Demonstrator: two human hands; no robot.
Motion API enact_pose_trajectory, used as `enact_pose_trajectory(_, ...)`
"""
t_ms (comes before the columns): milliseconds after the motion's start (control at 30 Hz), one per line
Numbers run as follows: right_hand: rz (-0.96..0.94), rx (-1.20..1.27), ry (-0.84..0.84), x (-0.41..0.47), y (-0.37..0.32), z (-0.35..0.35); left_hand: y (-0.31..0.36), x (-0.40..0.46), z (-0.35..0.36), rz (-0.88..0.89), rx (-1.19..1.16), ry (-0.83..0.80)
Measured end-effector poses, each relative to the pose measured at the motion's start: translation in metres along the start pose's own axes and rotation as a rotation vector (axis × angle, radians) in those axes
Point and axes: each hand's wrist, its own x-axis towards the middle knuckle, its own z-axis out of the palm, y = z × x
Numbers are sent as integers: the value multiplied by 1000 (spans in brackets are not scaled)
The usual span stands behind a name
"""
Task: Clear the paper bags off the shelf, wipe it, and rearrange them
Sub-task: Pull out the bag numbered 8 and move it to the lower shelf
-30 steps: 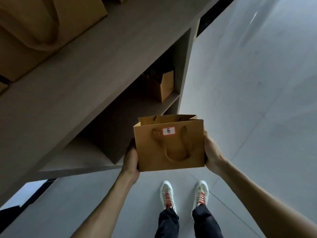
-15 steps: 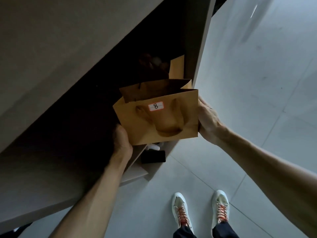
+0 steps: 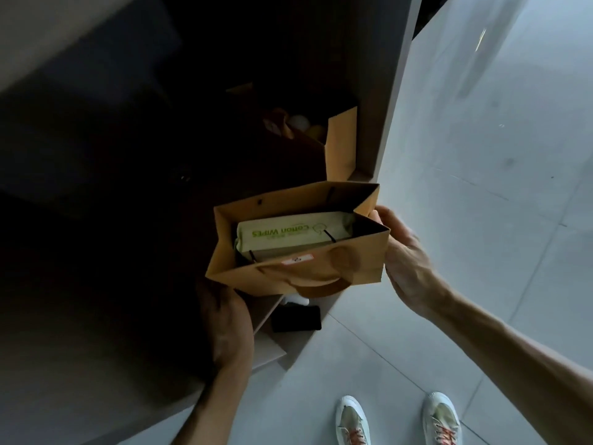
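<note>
A small brown paper bag with a white numbered sticker and a brown handle sits at the front of a dark shelf compartment. Its mouth faces me and shows a green pack of cotton wipes inside. My left hand holds its lower left corner from below. My right hand grips its right side. Behind it, deeper in the compartment, stands a second paper bag with pale round things in it.
The grey shelf unit ends in a vertical side panel at the right. A black flat object lies on a lower shelf under the bag. Grey tiled floor spreads to the right; my two white shoes stand at the bottom.
The bag moved down and forward into the lower compartment, and its top tipped towards me so the wipes inside show. Both hands stayed on its sides.
</note>
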Motion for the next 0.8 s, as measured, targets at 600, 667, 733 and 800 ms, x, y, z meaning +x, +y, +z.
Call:
enact_pose_trajectory(600,-38,-357,62,31,-15,35,52,54,39,-19,-376,-48)
enact_pose_trajectory(667,-63,-400,-1,36,-18,37,55,65,41,17,-320,-105)
enact_pose_trajectory(733,-69,-406,-72,42,-20,39,58,77,42,6,-307,-177)
enact_pose_trajectory(800,-77,-446,-149,46,-21,40,62,86,43,-3,-281,-261)
